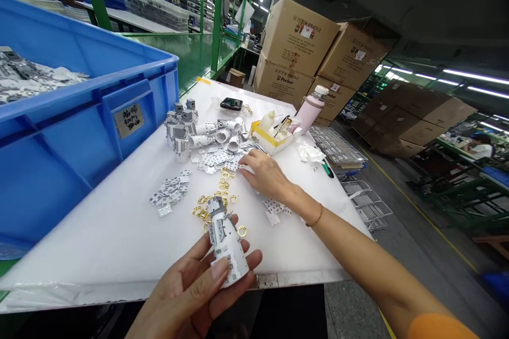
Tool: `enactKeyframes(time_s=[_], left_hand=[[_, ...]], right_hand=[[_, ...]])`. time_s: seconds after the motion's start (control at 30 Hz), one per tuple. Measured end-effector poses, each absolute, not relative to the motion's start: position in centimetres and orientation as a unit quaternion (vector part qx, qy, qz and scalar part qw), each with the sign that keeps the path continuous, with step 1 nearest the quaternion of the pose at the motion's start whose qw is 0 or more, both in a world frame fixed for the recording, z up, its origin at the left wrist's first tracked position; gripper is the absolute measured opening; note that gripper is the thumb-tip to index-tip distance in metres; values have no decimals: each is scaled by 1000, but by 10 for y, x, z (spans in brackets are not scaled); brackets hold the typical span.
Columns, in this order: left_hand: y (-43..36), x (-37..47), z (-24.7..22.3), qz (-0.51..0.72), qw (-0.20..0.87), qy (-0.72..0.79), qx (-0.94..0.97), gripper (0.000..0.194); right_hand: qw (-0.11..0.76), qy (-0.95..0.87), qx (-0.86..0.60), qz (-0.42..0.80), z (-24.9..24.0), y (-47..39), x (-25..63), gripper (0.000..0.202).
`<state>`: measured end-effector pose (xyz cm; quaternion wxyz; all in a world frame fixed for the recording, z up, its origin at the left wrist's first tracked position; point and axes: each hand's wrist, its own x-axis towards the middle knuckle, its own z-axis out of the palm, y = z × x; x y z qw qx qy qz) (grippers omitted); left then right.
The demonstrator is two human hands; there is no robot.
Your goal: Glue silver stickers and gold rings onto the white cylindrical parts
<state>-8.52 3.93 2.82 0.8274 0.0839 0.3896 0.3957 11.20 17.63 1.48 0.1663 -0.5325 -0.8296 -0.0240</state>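
My left hand (199, 280) is wrapped round a tapered white and grey plastic model part (227, 243), which tilts up and away from me at the table's near edge. Its grey cap points toward the gold rings (202, 213) scattered behind it. Over the right side of a pile of small white flat pieces (217, 160), my right hand (264, 172) reaches out with thumb and forefinger apart. Whether its fingertips touch a piece is hard to make out. More flat pieces (170, 193) lie at the left, and others (274, 212) rest under my right forearm.
White tubes (202, 141) and upright grey-capped assemblies (182, 143) stand behind the pile. A yellow-edged tray (274, 143) holds a bottle and tools; a pink flask (310, 108) is beside it. A blue crate (139, 122) borders the left. Cartons (298, 37) are stacked beyond.
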Motion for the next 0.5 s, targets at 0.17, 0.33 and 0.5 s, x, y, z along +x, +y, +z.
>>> enactKeyframes(time_s=[0.17, 0.33, 0.5], left_hand=[[42, -90, 26, 408, 813, 405, 91, 72], [40, -90, 22, 434, 813, 377, 89, 38], [40, -92, 22, 440, 830, 339, 49, 22]], right_hand=[[101, -829, -546, -72, 0, 187, 103, 8], [109, -827, -546, -78, -1, 190, 106, 8], [216, -821, -526, -58, 14, 170, 110, 16]])
